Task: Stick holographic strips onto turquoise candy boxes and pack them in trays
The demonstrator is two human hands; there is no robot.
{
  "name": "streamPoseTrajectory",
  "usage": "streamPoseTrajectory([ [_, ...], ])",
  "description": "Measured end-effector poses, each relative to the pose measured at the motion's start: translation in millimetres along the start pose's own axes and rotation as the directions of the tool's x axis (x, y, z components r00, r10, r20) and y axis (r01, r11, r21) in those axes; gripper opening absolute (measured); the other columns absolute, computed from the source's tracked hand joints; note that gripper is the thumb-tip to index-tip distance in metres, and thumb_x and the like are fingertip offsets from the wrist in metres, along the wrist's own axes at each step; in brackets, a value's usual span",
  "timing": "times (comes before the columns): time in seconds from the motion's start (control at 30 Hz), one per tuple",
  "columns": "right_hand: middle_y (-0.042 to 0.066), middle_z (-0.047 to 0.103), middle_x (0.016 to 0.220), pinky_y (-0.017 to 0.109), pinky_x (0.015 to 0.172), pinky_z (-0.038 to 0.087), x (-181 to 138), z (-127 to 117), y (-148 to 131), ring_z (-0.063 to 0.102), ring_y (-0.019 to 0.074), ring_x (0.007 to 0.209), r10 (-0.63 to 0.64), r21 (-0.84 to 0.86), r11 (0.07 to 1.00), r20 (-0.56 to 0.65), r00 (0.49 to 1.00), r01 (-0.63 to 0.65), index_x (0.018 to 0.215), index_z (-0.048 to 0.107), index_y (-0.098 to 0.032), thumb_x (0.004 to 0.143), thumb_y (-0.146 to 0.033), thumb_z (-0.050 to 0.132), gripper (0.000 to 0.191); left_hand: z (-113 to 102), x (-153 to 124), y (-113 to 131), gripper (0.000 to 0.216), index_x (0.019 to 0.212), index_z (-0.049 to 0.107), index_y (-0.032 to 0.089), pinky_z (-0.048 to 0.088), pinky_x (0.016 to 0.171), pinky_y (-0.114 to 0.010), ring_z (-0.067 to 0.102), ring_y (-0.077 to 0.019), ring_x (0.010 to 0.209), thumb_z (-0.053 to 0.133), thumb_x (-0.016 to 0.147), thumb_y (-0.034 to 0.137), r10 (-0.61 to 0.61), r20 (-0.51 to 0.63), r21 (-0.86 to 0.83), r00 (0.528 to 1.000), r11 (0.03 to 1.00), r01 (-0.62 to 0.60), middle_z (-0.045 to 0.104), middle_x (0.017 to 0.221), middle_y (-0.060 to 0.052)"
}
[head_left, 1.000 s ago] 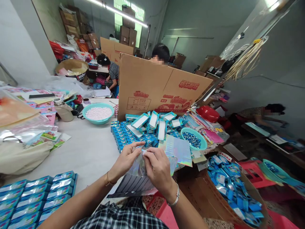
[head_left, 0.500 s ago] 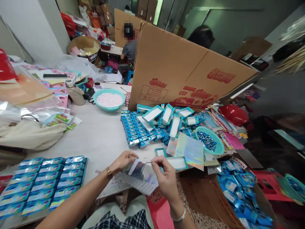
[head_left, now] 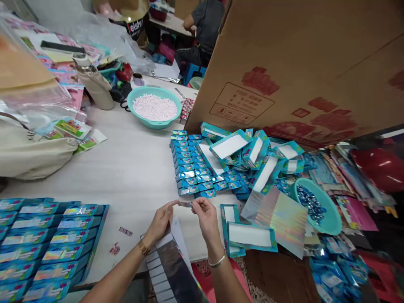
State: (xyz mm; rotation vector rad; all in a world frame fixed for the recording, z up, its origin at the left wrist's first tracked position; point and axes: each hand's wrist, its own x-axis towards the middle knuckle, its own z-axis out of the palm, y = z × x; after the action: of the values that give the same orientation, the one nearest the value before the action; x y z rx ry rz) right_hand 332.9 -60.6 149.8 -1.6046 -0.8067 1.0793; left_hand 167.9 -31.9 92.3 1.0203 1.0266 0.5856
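Note:
My right hand pinches one end of a small, shiny strip, its fingers closed. My left hand has its fingertips at the strip's other end. Below that hand, a glossy sheet of stickers hangs over the table's front edge, apparently gripped in the left palm, though the hold is partly hidden. Pale rectangles line its left side and a dark, reflective area covers the rest. Right of my hands lie blue trays with white insides and iridescent sheets.
Small blue boxes stand in rows before a tall cardboard panel, with trays heaped on them. Filled blue boxes sit at left. Turquoise basins hold white pieces and blue wrapped pieces. A person sits beyond.
My hands have moved closer together above the table, with the small strip now stretched between them. The sheet has swung to point down towards me. The camera view has tilted downward and come closer.

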Motion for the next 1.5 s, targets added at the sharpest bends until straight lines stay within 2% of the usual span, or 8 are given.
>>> streamPoseTrajectory([
  [0.17,-0.002,0.056,0.069,0.025,0.065,0.044,26.4,19.2,8.3,0.051,0.012,0.065,0.02,0.051,0.998,0.056,0.998,-0.023,0.078,0.06,-0.018,0.081,-0.043,0.066,0.026,-7.7,29.3,4.9,0.058,0.108,0.064,0.009,0.022,0.047,-0.023,0.027,-0.0084,0.043,0.049,0.088,0.061,-0.02,0.01,-0.071,1.0,0.997,0.021,0.037,0.045,0.009],
  [0.33,0.0,0.059,0.073,0.026,0.067,0.045,52.5,28.0,19.9,0.053,0.0133,0.068,0.014,-0.056,0.998,-0.034,0.999,-0.016,0.079,0.06,-0.017,0.082,-0.043,0.065,0.026,-10.4,56.2,6.3,0.043,0.075,0.061,0.014,0.017,0.043,-0.022,0.024,-0.0063,0.042,0.056,0.085,0.056,-0.014,-0.122,-0.07,0.992,0.998,0.005,0.033,0.047,0.009],
  [0.5,0.002,0.062,0.08,0.03,0.073,0.042,74.0,28.4,35.5,0.054,0.0168,0.076,-0.151,-0.429,0.901,-0.173,0.973,0.063,0.084,0.06,-0.019,0.091,-0.043,0.055,0.025,-5.4,78.8,6.4,0.041,0.076,0.063,0.015,0.026,0.044,-0.021,0.035,-0.0072,0.042,0.051,0.089,0.052,0.031,-0.196,0.041,0.98,0.999,-0.024,0.044,0.053,0.006],
  [0.63,0.005,0.061,0.087,0.035,0.083,0.038,86.8,26.2,44.6,0.053,0.0204,0.088,-0.327,-0.661,0.731,-0.124,0.937,0.168,0.082,0.06,-0.02,0.094,-0.038,0.052,0.023,-2.2,91.5,-3.4,0.04,0.076,0.064,0.015,0.031,0.049,-0.022,0.042,-0.0091,0.049,0.05,0.09,0.05,0.044,-0.24,0.081,0.97,0.996,-0.025,0.05,0.058,0.003],
  [0.9,0.008,0.058,0.106,0.041,0.089,0.033,99.8,27.2,55.1,0.049,0.0259,0.106,-0.401,-0.831,0.528,-0.059,0.914,0.178,0.082,0.061,-0.021,0.094,-0.037,0.05,0.023,4.9,112.0,-26.3,0.042,0.066,0.061,0.015,0.031,0.054,-0.022,0.042,-0.0106,0.056,0.054,0.086,0.051,0.049,-0.276,0.001,0.96,0.999,-0.05,0.049,0.057,0.004],
  [1.1,0.009,0.06,0.101,0.044,0.089,0.035,108.9,28.5,63.5,0.049,0.0281,0.102,-0.379,-0.819,0.561,-0.127,0.917,0.118,0.099,0.057,-0.02,0.091,-0.033,0.05,0.017,5.8,122.4,-34.9,0.045,0.061,0.057,0.016,0.023,0.047,-0.022,0.031,-0.0085,0.045,0.058,0.081,0.056,-0.083,-0.202,-0.144,0.976,0.988,0.054,0.039,0.044,0.007],
  [1.33,0.007,0.064,0.105,0.036,0.085,0.047,81.1,-21.6,6.5,0.06,0.0212,0.096,-0.145,-0.548,0.809,0.166,0.975,0.213,0.108,0.057,-0.021,0.094,-0.032,0.047,0.02,-8.9,96.1,-36.0,0.052,0.067,0.062,0.015,0.024,0.047,-0.023,0.034,-0.0101,0.046,0.05,0.084,0.063,-0.084,-0.344,-0.006,0.935,0.996,0.087,0.041,0.046,0.005],
  [1.5,0.009,0.066,0.112,0.04,0.087,0.045,16.2,2.4,-12.1,0.06,0.0267,0.101,-0.146,-0.732,0.537,0.408,0.901,0.418,0.124,0.054,-0.024,0.088,-0.033,0.06,0.037,-3.4,77.5,-21.1,0.054,0.069,0.062,0.016,0.023,0.043,-0.023,0.035,-0.0094,0.041,0.05,0.082,0.067,-0.108,-0.354,-0.041,0.929,0.994,0.1,0.04,0.042,0.006],
])
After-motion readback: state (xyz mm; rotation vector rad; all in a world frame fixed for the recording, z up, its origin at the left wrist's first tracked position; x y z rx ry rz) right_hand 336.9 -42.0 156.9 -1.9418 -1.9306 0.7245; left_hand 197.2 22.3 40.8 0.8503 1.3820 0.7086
